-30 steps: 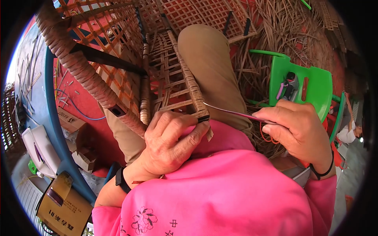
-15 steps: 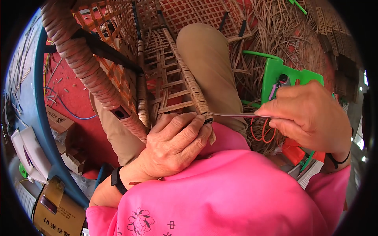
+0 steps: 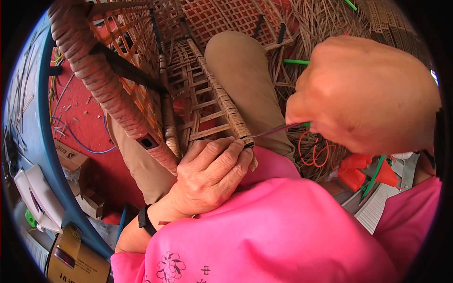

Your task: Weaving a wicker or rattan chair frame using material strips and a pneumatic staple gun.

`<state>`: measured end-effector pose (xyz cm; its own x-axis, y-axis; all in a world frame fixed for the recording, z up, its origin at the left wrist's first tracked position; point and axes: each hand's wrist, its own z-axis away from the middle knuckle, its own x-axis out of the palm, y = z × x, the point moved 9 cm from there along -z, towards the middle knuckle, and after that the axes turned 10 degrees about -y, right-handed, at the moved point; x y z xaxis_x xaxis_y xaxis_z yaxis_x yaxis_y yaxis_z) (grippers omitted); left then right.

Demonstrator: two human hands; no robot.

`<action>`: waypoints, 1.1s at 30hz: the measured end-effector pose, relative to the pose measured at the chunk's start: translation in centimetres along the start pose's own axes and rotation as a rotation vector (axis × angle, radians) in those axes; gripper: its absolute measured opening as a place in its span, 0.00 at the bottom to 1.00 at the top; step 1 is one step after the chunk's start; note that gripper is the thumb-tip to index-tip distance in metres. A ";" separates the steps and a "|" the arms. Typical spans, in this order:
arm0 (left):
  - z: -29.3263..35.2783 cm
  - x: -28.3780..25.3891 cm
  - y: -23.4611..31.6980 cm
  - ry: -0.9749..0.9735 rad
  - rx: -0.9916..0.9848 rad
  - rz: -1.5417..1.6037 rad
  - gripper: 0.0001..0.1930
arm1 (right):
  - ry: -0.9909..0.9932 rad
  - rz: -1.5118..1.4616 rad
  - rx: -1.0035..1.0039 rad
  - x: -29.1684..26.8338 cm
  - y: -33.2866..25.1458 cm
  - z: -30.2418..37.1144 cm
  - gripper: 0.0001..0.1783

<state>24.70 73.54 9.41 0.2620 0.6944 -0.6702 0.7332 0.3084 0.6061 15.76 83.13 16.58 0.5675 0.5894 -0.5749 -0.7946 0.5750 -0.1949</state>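
Note:
A woven chair frame [image 3: 106, 80], its poles wrapped in brown strip, leans across my lap. My left hand [image 3: 207, 172] is closed over the near end of a wrapped rail [image 3: 226, 106], fingers curled round it beside a dark bare tip. From that end a thin flat weaving strip [image 3: 278, 130] runs up to the right, stretched fairly straight. My right hand [image 3: 363, 99] grips the strip's other part in a pinch, raised at the right and close to the camera. Open slats of weave [image 3: 203, 117] cross between this rail and the neighbouring pole.
A blue table edge [image 3: 61, 155] curves along the left, with a white plastic piece [image 3: 40, 198] on it. Cardboard boxes [image 3: 73, 158] stand on the red floor. Loose strips [image 3: 325, 19] lie heaped at the far right. Orange cord [image 3: 314, 153] and orange pieces [image 3: 354, 172] lie at right.
My right hand has risen and come closer to the camera, so the strip now slants upward and the green plastic piece is mostly covered. My left hand keeps its hold on the rail end.

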 end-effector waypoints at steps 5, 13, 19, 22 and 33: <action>0.0 -0.2 -0.2 -0.028 -0.019 0.024 0.15 | 0.000 0.144 0.303 -0.6 -5.5 1.6 0.06; -0.1 -0.1 -0.4 0.042 -0.021 0.001 0.14 | -0.109 0.024 0.195 7.3 -4.7 0.7 0.08; 0.1 -0.2 -0.1 0.058 0.008 -0.017 0.14 | 0.360 -0.172 0.437 1.5 -3.5 6.4 0.15; 0.3 -0.2 -0.1 0.058 0.008 -0.016 0.14 | 0.278 -0.242 0.321 1.5 -3.7 5.5 0.17; 0.3 -0.4 0.1 0.069 0.011 -0.007 0.13 | 0.116 -0.173 0.227 0.8 -3.1 3.5 0.12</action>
<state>24.81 73.11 9.61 0.2133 0.7357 -0.6428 0.7419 0.3061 0.5965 19.44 83.79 19.47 0.6515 0.4103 -0.6381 -0.6123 0.7810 -0.1230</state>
